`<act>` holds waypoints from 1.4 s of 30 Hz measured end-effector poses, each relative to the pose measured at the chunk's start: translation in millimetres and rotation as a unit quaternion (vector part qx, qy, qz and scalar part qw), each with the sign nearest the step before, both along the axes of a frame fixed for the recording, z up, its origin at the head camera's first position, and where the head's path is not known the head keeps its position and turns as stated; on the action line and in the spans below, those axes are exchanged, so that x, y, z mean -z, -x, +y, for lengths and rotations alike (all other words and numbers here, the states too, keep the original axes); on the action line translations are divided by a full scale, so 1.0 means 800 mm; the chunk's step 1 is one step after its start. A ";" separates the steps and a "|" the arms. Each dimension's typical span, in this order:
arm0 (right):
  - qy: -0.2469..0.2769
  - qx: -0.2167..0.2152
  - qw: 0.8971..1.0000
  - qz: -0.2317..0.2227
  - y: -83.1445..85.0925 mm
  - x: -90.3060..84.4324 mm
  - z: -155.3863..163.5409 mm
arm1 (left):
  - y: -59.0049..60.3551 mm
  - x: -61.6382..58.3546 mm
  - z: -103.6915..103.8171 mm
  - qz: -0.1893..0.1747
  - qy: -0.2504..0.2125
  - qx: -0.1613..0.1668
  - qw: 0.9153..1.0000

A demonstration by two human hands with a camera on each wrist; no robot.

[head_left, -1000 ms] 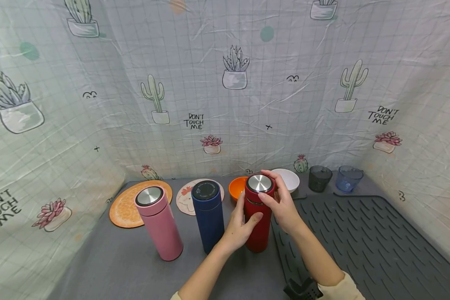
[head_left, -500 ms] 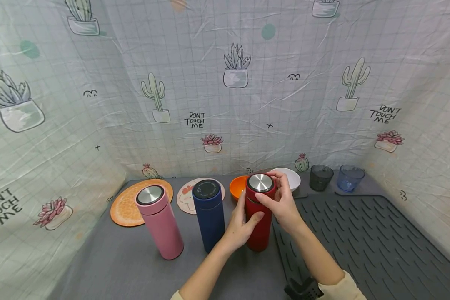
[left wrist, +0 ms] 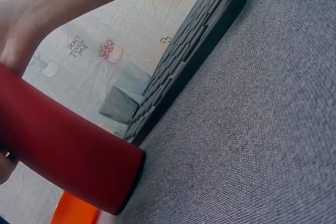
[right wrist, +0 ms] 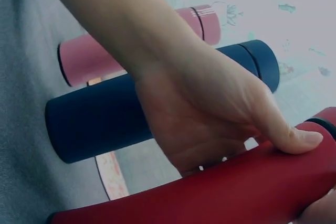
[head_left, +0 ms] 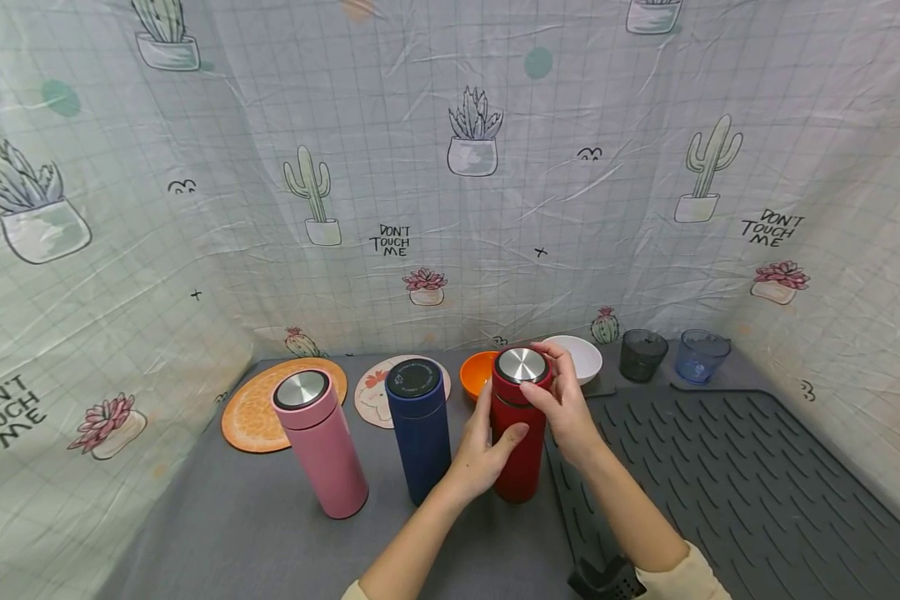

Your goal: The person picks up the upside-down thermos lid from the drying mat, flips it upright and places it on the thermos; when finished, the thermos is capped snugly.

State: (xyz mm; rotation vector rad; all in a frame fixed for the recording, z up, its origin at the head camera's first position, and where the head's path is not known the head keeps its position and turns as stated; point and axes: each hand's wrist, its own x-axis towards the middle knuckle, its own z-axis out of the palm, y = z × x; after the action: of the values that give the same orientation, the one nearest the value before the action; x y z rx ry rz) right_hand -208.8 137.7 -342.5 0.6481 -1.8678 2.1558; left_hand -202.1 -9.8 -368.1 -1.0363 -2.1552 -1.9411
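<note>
A red thermos (head_left: 519, 471) with a brushed-metal top stands upright on the grey cloth. My left hand (head_left: 478, 457) grips its body from the left, thumb across the front. Around the red lid (head_left: 523, 367) curl the fingers of my right hand (head_left: 572, 421), the thumb pressing the near side. In the right wrist view the left hand (right wrist: 205, 108) wraps the red body below the lid seam. To the left stand a blue thermos (head_left: 420, 437) and a pink thermos (head_left: 324, 454), both upright with lids on. The far-side fingers are partly hidden behind the red thermos.
Behind stand an orange bowl (head_left: 476, 375), a white bowl (head_left: 587, 360), a dark cup (head_left: 642, 357) and a blue cup (head_left: 701, 357). An orange-slice mat (head_left: 247, 417) and a round pale mat (head_left: 371, 404) lie at the left. A dark ridged mat (head_left: 727, 475) covers the right.
The right hand's fingers and thumb have shifted slightly around the red lid: thumb leftward, then back to the right. The left hand and all thermoses keep their places.
</note>
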 end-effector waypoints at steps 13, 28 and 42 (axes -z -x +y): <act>-0.024 0.002 1.000 0.009 0.001 0.003 0.001 | -0.001 0.001 0.000 -0.014 0.005 0.000 1.000; -0.030 -0.015 0.999 0.019 -0.001 0.001 0.004 | 0.001 0.002 0.000 -0.005 -0.003 0.007 1.000; -0.055 -0.031 0.998 0.023 0.001 0.001 0.008 | 0.001 0.001 0.000 -0.012 -0.001 0.006 1.000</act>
State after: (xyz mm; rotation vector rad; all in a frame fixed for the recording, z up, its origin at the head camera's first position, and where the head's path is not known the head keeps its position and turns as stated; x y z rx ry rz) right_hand -209.4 144.1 -343.4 0.7813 -1.9792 2.0684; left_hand -202.6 -10.0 -368.7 -1.0339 -2.1644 -1.9698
